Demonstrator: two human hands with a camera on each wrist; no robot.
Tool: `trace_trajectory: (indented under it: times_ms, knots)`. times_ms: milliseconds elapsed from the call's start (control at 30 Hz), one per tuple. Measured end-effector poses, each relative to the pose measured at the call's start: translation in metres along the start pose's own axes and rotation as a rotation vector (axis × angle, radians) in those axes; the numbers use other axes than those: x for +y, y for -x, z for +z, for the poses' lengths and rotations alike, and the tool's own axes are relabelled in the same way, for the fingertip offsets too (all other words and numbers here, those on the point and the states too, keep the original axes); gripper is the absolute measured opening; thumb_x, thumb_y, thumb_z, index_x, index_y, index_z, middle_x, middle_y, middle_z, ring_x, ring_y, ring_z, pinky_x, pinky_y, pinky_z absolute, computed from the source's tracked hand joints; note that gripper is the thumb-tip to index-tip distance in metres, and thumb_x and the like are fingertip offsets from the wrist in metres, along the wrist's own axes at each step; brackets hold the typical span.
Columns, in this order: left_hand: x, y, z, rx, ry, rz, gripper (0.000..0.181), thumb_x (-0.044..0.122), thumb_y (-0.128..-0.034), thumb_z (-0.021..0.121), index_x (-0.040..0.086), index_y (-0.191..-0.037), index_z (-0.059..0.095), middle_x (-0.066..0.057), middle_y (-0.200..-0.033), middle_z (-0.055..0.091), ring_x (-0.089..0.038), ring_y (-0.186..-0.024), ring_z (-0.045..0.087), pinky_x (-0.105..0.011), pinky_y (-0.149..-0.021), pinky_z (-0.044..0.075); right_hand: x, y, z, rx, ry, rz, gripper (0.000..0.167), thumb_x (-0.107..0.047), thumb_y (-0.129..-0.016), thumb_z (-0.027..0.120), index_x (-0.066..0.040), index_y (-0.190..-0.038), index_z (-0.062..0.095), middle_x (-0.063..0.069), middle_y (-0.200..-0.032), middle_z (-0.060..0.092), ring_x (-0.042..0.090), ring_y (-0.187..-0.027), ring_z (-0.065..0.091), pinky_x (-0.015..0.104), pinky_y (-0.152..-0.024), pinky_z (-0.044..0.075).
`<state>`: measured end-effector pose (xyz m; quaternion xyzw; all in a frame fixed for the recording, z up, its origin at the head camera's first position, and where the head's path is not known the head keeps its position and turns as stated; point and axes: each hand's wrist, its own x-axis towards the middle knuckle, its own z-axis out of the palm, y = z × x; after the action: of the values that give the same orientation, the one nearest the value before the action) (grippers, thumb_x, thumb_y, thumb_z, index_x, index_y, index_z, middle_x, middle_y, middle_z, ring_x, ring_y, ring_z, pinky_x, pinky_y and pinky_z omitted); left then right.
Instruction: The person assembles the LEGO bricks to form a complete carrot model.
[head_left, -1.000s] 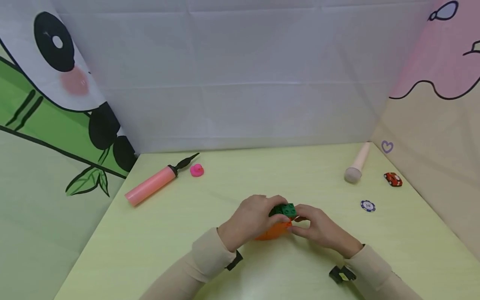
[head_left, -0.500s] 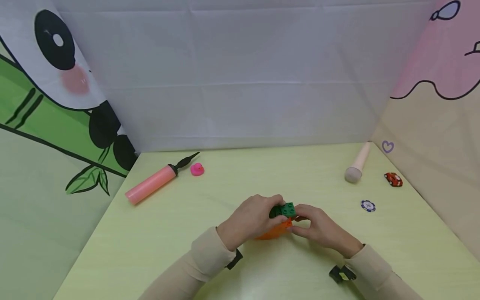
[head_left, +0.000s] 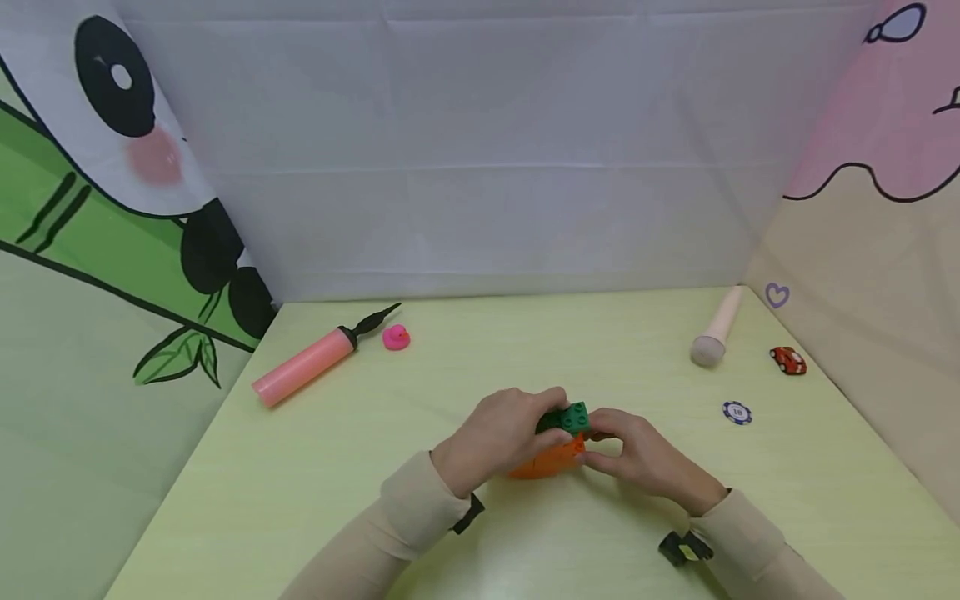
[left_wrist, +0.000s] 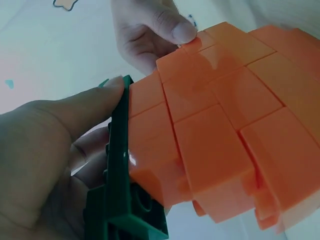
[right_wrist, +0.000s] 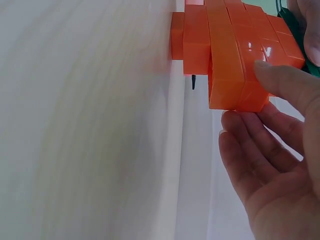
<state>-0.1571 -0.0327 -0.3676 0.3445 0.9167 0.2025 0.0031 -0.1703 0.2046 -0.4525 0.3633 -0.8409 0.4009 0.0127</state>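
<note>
A rounded build of orange toy building bricks [head_left: 551, 460] is at the middle of the table, with green toy building bricks [head_left: 576, 417] on its top. My left hand [head_left: 497, 437] grips the green bricks from the left, thumb on the near side. In the left wrist view the green bricks [left_wrist: 119, 155] lie against the orange bricks [left_wrist: 225, 120]. From the right, my right hand [head_left: 648, 461] pinches the side of the orange build. The right wrist view has its thumb on one orange face [right_wrist: 252, 55] and the fingertips against an adjoining face.
At the back left lie a pink hand pump [head_left: 307, 367] and a pink rubber duck [head_left: 396, 337]. Toward the right are a toy microphone [head_left: 716, 329], a red toy car [head_left: 788, 360] and a poker chip [head_left: 737, 412]. A white cloth wall [head_left: 480, 167] stands behind the table.
Both hands keep their hold and barely move. The green bricks appear slightly more tilted, and the head view has shifted a little.
</note>
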Motion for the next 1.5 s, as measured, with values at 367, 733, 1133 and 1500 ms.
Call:
trace_trajectory:
  times_ms: [367,733,1133,1500]
  knots:
    - [-0.003,-0.004,0.001,-0.028,0.083,0.032,0.021,0.027,-0.094,0.071,0.018,-0.091,0.052,0.007,-0.064,0.048,-0.007,-0.056,0.044,-0.016,-0.053,0.036,-0.002,-0.001,0.0,-0.013,-0.005,0.024,0.023,-0.027,-0.092,0.073,-0.022,-0.115,0.067,-0.008,-0.111,0.067,0.009,-0.101,0.063,0.037,-0.089,0.056]
    - [0.002,-0.018,-0.006,-0.087,0.171,-0.049,0.012,0.017,-0.0893,0.071,0.017,-0.092,0.06,0.008,-0.077,0.059,-0.009,-0.068,0.052,-0.018,-0.061,0.046,-0.002,0.0,-0.001,-0.007,-0.016,0.033,0.024,-0.023,-0.092,0.074,-0.022,-0.115,0.067,-0.009,-0.11,0.067,0.01,-0.101,0.063,0.035,-0.089,0.056]
    - [0.0,-0.018,-0.008,-0.128,0.253,-0.096,0.015,0.018,-0.0906,0.07,0.017,-0.098,0.057,0.008,-0.079,0.062,-0.009,-0.066,0.055,-0.019,-0.06,0.047,-0.004,-0.002,-0.001,-0.011,0.012,0.025,0.025,-0.021,-0.091,0.075,-0.022,-0.114,0.067,-0.009,-0.11,0.067,0.01,-0.1,0.063,0.034,-0.089,0.055]
    - [-0.005,-0.018,-0.009,-0.114,0.276,-0.046,0.01,0.017,-0.0881,0.071,0.02,-0.09,0.062,0.01,-0.078,0.062,-0.007,-0.067,0.053,-0.018,-0.061,0.046,-0.005,-0.002,0.001,0.025,0.022,-0.012,0.024,-0.022,-0.09,0.076,-0.024,-0.113,0.068,-0.011,-0.111,0.067,0.009,-0.1,0.062,0.034,-0.088,0.055]
